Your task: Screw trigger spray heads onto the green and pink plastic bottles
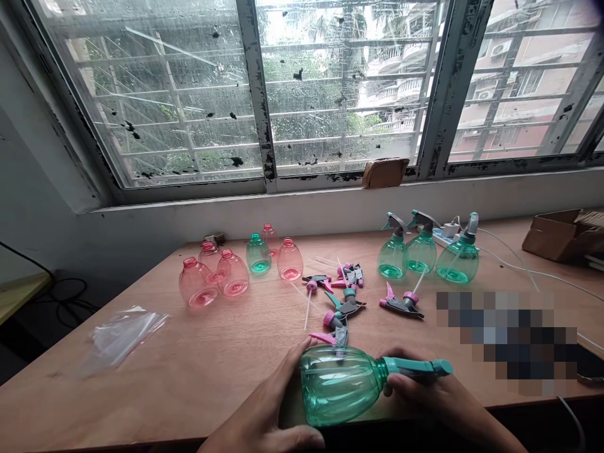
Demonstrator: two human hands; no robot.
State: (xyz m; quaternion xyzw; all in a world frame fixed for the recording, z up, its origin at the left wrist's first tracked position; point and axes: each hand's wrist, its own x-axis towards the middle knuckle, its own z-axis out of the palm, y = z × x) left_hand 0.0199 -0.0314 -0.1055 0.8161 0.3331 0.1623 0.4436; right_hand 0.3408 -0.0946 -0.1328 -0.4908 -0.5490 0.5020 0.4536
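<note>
A green transparent spray bottle [342, 385] lies sideways in the air at the table's near edge, its base to the left. My left hand [278, 402] cups the base, thumb below and fingers partly hidden behind it. With closed fingers my right hand [419, 393] grips the neck and the teal trigger head [415, 367]. Just beyond are several loose trigger sprayers in pink and grey [336, 324], plus a teal and grey sprayer [348, 303]. Another pink and grey sprayer [403, 304] lies to the right, its white tube pointing up.
Several pink bottles [233, 274] without tops and one green bottle [258, 253] stand at the back left. Three green bottles with sprayers [421, 250] stand back right, by a power strip [443, 236]. Plastic bags [125, 333] lie left; a cardboard box [554, 236] sits right.
</note>
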